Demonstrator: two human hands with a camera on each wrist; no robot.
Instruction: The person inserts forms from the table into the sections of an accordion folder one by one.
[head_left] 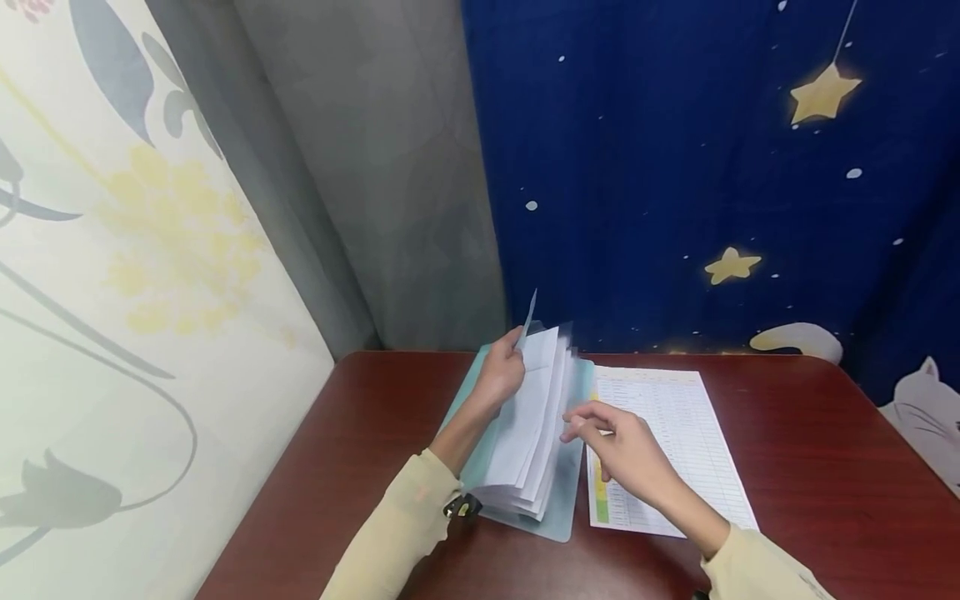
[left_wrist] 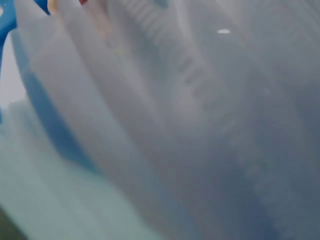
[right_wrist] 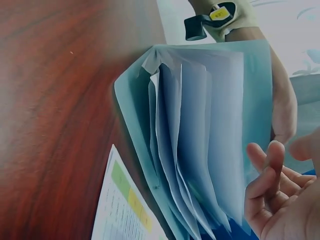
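A light teal folder (head_left: 558, 521) full of leaves stands partly fanned on the table. My left hand (head_left: 501, 371) grips its upper left part, with a thin leaf edge rising past the thumb. The white leaves (head_left: 525, 425) spread toward the right, and in the right wrist view the folder's raised cover (right_wrist: 257, 80) hides part of that hand. Blurred translucent sleeves (left_wrist: 165, 130) fill the left wrist view. My right hand (head_left: 626, 446) hovers by the folder's right side, fingers loosely bent with nothing in them. Beneath it lies a printed table sheet (head_left: 675, 467).
The reddish-brown wooden table (head_left: 817, 467) extends to both sides. A grey curtain (head_left: 375, 167) and a blue star-patterned curtain (head_left: 637, 167) hang behind it. At the left rises a white floral-patterned surface (head_left: 150, 375).
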